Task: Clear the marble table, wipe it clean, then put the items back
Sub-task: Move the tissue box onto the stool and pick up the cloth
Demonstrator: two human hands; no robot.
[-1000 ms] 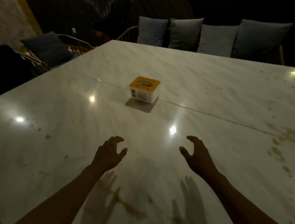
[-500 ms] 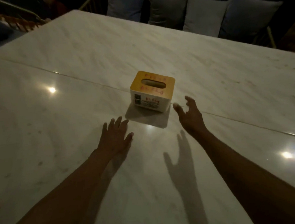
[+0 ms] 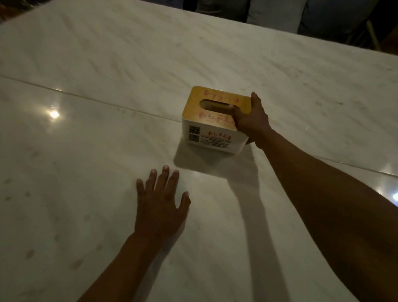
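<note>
One tissue box (image 3: 213, 118) is seen mid-worktop (image 3: 105, 55). It is gripped at its right end by the right hand (image 3: 251, 120). The left hand (image 3: 161, 206) is laid flat, fingers spread, on marble.

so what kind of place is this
Probably a restaurant or cafe seating area: a large marble table, a tissue box printed with QR codes and held by the right hand, and cushioned seating behind.

Dim, warm overhead light throws long arm shadows and small glare spots across the glossy white marble counter (image 3: 105, 55), with dark, blurred edges.
</note>
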